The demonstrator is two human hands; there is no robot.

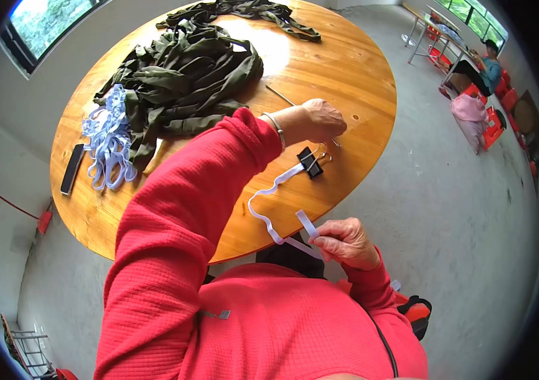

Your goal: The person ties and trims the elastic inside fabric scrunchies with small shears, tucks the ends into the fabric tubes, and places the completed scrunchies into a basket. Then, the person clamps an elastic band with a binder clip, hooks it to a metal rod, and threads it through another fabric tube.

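My left hand (324,120) is over the right part of the table, back of the hand up, fingers curled down and mostly hidden. A thin rod (280,95) runs under it, its far end sticking out past the wrist; the hand appears closed on it. Just below is a black binder clip (310,163) at the table edge, clamping one end of a white elastic band (260,215). The band snakes over the wood towards my right hand (348,243). Off the table's near edge, that hand pinches the band between thumb and fingers, a short free end pointing up.
On the oval wooden table (358,69) lies a heap of dark green fabric strips (181,82), beside a bundle of pale elastic bands (110,142) and a black flat bar (72,170). Far right, a person (489,69) sits near another table (443,37) and a pink bag (470,114).
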